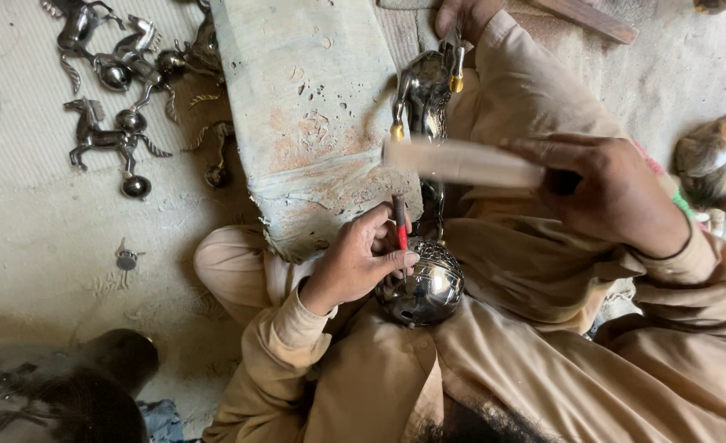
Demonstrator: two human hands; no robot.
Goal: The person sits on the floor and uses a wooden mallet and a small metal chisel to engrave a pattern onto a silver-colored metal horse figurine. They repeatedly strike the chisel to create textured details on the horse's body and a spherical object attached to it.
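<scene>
A shiny metal ball [422, 287], part of a horse figurine [423, 94], is rested on the person's lap, just below the near end of a worn stone block [309, 123] that stands on the floor. The left hand [361, 261] is closed around a short punch with a red band [400, 228], which is held nearly upright, its lower tip set against the top of the ball and its upper end pointed toward the stone block's near edge. The right hand [605, 193] is gripped on the handle of a wooden mallet [461, 162], blurred, whose long axis lies almost level, running from the right toward the punch; its head is seen just above and beside the punch's upper end, not clearly touching it. The left hand is thus the nearer one to the ball, actually resting against it. More metal horse figures [108, 135] are laid on the floor to the left of the stone block, well apart from both hands.
</scene>
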